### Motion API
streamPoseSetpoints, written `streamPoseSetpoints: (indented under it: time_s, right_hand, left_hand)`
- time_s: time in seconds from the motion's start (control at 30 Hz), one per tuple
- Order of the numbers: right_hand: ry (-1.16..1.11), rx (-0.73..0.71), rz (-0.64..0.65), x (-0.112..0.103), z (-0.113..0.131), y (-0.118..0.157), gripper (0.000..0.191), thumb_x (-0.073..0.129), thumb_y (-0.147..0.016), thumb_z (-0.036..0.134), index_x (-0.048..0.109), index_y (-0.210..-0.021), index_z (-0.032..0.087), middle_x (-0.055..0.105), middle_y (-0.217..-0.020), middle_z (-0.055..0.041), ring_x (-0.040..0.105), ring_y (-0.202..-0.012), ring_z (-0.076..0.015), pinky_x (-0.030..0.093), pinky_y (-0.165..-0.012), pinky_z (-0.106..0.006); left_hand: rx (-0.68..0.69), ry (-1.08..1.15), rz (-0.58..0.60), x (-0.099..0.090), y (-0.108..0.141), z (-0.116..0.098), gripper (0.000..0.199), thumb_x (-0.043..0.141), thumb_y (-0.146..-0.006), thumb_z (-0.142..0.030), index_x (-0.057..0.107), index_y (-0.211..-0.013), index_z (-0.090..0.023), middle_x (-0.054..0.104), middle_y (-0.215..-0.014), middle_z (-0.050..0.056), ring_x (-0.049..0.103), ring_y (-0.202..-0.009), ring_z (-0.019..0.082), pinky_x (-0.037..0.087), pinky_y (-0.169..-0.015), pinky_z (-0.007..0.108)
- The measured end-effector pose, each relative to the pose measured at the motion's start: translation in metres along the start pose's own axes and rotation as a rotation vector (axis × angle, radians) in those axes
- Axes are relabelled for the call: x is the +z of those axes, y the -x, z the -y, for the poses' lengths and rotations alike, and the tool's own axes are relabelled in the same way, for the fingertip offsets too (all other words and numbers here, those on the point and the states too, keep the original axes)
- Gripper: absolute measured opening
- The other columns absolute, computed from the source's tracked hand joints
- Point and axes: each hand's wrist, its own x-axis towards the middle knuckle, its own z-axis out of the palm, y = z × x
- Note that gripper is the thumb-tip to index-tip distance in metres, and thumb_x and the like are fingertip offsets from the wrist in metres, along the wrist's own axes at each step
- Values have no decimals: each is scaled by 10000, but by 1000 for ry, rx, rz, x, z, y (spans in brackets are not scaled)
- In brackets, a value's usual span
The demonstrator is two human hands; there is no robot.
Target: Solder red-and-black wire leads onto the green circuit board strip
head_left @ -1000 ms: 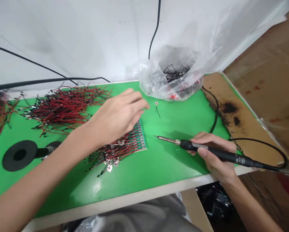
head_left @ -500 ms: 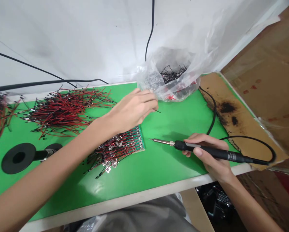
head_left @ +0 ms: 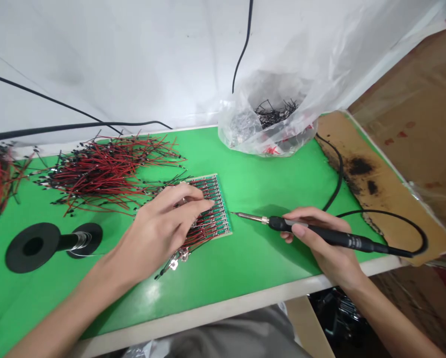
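My left hand (head_left: 161,223) is over the green circuit board (head_left: 217,211), thumb and forefinger brought together in a pinch above its rows. Whatever is between those fingertips is too small or hidden to make out. Red and black wires (head_left: 198,238) with small metal parts run along the board and stick out past its left side, partly under the hand. In my right hand (head_left: 325,241) is a black soldering iron (head_left: 320,232), held like a pen. Its metal tip points left, a short gap from the board's right edge and not touching it.
A heap of red and black wires (head_left: 103,174) lies at the back left, another bundle (head_left: 4,174) beyond it. The solder spool (head_left: 34,247) rests front left. A clear plastic bag (head_left: 241,136) with black wires stands behind. Scorched cardboard (head_left: 342,149) lies right, beside the iron's cord (head_left: 337,184).
My left hand has moved from near the plastic bag, where it pinched a thin black wire, down and left onto the board. My right hand still holds the iron in nearly the same place.
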Motion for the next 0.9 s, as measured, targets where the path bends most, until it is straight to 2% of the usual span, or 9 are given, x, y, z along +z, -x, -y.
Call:
streamPoseSetpoints:
  time_s: [0.17,0.37,0.53,0.7,0.9]
  right_hand:
    - [31,13,13,2,1,-2,136,743,-922,252,765,-1056,247,760,-860,-43,736,-730,-175,609,-652,-252]
    - [25,-4,26,5,8,-5,117,745,-919,241,772,-1031,261,771,-854,-28,747,-719,-150,610,-656,-206]
    - [63,-12,12,6,11,-5,98,756,-906,239,770,-1003,245,776,-840,-34,754,-700,-152,609,-640,-200]
    - [109,-17,36,6,11,-4,133,741,-923,220,757,-1036,288,771,-853,3,747,-736,-117,586,-674,-155]
    - [228,3,24,6,12,-2,117,734,-932,263,747,-1034,320,732,-902,5,710,-744,-134,547,-655,-206]
  left_hand:
    - [-111,37,-144,9,2,-10,327,682,-922,-84,655,-1226,-201,732,-1126,-16,695,-972,75,558,-947,195]
    - [-243,136,-170,15,5,-20,382,686,-927,-101,623,-1298,-166,757,-984,-42,702,-929,40,532,-996,164]
    - [-255,111,-146,16,8,-23,380,677,-933,-104,606,-1304,-146,762,-990,-48,695,-949,18,490,-1011,121]
    - [-237,97,-137,19,9,-25,381,668,-931,-100,589,-1301,-144,756,-948,-54,697,-905,36,502,-965,157]
    - [-175,36,-125,25,9,-27,399,683,-907,-76,574,-1287,-127,757,-914,-58,696,-851,62,499,-892,196]
